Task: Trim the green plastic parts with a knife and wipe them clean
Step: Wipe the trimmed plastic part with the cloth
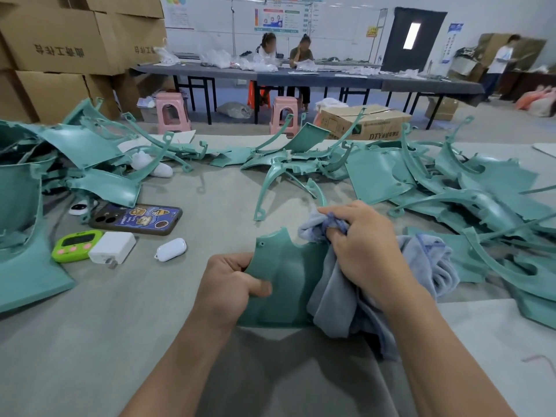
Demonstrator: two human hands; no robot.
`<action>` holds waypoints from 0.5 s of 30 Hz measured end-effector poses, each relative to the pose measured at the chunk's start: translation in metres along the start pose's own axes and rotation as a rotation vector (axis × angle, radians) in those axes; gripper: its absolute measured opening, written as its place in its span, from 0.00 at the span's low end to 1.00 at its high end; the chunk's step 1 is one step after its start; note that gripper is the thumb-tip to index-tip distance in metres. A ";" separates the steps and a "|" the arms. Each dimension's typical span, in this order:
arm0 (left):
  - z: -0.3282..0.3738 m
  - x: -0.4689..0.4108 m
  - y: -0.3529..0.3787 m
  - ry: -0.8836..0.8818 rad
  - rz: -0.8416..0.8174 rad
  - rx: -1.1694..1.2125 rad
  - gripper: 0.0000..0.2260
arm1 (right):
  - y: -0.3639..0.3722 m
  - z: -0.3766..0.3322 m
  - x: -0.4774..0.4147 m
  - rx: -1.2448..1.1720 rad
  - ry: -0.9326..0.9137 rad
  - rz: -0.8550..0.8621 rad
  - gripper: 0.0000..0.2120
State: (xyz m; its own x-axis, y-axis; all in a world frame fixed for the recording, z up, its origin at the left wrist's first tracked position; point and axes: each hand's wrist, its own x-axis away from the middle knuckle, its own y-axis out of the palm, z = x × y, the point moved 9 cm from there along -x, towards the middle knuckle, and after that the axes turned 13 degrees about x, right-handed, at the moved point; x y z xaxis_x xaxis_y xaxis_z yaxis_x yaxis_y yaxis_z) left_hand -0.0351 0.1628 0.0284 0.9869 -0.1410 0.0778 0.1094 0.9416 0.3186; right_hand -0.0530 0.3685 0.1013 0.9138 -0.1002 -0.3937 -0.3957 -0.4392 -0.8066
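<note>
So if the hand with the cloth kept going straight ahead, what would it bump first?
The right hand, bunching the blue-grey cloth on the green panel that the left hand grips, points away, slightly left. It would probably meet the curved green strip just past its knuckles first; depth is unclear.

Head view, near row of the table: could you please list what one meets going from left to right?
From the left: green timer → white charger → small white case → left hand → green plastic part it holds → right hand, gripping a cloth.
</note>
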 end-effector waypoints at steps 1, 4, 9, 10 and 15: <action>-0.002 0.001 0.000 -0.012 0.000 0.010 0.21 | 0.000 0.000 0.002 0.029 0.010 -0.006 0.12; -0.005 0.001 -0.002 -0.043 0.031 0.054 0.21 | -0.008 0.001 0.010 0.081 0.037 0.038 0.09; -0.010 0.000 -0.010 -0.055 0.127 0.153 0.20 | 0.002 -0.015 0.029 0.211 0.031 -0.015 0.07; -0.011 0.001 -0.009 -0.051 0.141 0.166 0.20 | 0.001 -0.015 0.030 0.214 0.049 -0.003 0.09; -0.014 0.000 -0.022 -0.058 0.281 0.386 0.16 | 0.019 -0.021 0.043 0.263 0.019 -0.116 0.09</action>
State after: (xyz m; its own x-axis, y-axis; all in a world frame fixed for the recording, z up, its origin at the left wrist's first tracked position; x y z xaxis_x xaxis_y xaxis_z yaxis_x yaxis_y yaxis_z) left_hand -0.0356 0.1465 0.0084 0.9627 0.0754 0.2599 -0.2230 0.7650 0.6042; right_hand -0.0194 0.3373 0.0781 0.9548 -0.0808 -0.2861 -0.2968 -0.2024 -0.9332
